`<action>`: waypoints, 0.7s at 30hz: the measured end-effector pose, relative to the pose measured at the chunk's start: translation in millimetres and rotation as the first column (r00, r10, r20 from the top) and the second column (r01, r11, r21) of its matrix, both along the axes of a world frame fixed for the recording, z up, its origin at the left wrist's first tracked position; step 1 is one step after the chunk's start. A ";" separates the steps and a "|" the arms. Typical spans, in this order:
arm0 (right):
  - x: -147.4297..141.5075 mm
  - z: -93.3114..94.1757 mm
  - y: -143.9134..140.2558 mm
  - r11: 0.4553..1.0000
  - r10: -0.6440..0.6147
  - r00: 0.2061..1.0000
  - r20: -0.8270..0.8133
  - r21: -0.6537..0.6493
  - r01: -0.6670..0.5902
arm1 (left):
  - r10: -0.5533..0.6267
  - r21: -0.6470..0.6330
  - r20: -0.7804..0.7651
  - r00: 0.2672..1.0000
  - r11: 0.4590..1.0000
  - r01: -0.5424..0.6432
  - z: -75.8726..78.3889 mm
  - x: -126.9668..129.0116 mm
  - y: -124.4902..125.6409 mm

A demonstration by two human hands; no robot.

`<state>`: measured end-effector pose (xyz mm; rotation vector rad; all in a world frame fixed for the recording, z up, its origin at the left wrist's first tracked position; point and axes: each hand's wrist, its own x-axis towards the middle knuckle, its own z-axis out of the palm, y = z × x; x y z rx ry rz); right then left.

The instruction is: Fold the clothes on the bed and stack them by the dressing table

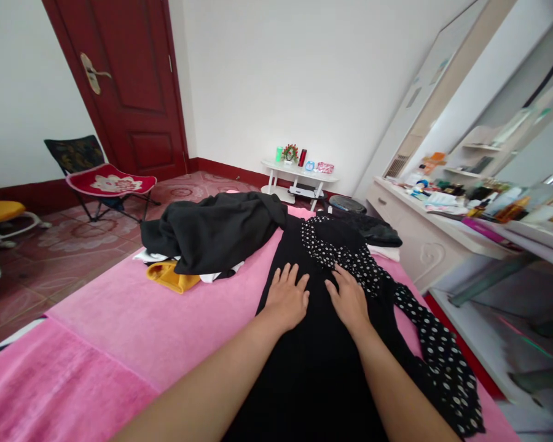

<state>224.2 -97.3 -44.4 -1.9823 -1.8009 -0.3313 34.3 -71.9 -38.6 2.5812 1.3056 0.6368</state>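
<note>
**Both palms flat on the black garment**

Your left hand [286, 299] and right hand [350, 301] lie palm-down, side by side, on a black garment [317, 362] spread lengthwise on the pink bedspread [133, 325]. Fingers are extended and slightly spread; neither hand grips anything, they just press on the cloth. The hands sit close together with a narrow strip of black fabric between them.

The fingertips of your right hand touch a black band with white polka dots [350, 261]. That band runs from beyond your fingers, past the outer side of your right hand, and trails down along your right forearm toward the bed edge.

Beyond and outboard of your left hand: a heap of dark clothing [212, 230], with a yellow piece [168, 277] and some white fabric sticking out under it. Beyond your right hand: another dark folded item [378, 232] on something white.

Farther right of your right hand is a white dresser [424, 245] with a cluttered top. Straight ahead, past the bed, is a small white table [299, 175] at the wall. Far left of your left hand: a folding chair [102, 181] and a red door [129, 80].
</note>
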 end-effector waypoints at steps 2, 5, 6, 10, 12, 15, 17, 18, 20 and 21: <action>-1.2 8.2 -0.5 0.996 -0.037 0.999 -0.037 0.081 0.040 | -0.005 0.018 -0.018 1.000 1.000 0.005 -2.6 1.4 -2.0; 0.5 26.4 14.7 0.974 -0.054 0.997 -0.050 0.219 0.064 | 0.006 0.022 -0.018 1.000 1.000 -0.006 -2.3 2.3 0.2; 2.3 32.8 25.7 0.969 -0.039 0.998 -0.051 0.242 0.050 | 0.007 0.019 -0.013 1.000 1.000 -0.007 -2.1 2.3 1.4; 9.7 49.7 87.8 0.992 -0.104 0.985 -0.136 0.051 0.112 | 0.001 -0.002 0.014 1.000 1.000 -0.001 -1.5 1.1 4.5; 10.7 50.8 116.2 0.977 -0.189 0.969 -0.162 -0.134 0.168 | -0.007 -0.013 0.030 1.000 1.000 0.008 -1.1 -0.1 4.9; 10.5 47.3 138.6 0.949 -0.227 0.962 -0.153 -0.257 0.183 | -0.021 -0.028 0.051 0.998 0.999 0.022 -0.4 -1.8 5.2; 11.8 44.7 140.3 0.941 -0.263 0.955 -0.140 -0.258 0.221 | -0.023 -0.037 0.060 0.998 0.999 0.025 0.1 -2.3 5.3; 13.0 43.6 138.5 0.938 -0.298 0.946 -0.129 -0.224 0.265 | -0.023 -0.041 0.062 0.998 0.999 0.025 0.3 -2.3 5.2; 14.7 42.0 132.6 0.927 -0.365 0.928 -0.078 -0.119 0.354 | -0.021 -0.052 0.067 0.998 0.998 0.025 0.7 -2.1 5.2; 14.2 41.4 129.5 0.924 -0.382 0.923 -0.039 -0.056 0.379 | -0.021 -0.057 0.070 0.997 0.998 0.025 1.0 -1.9 5.1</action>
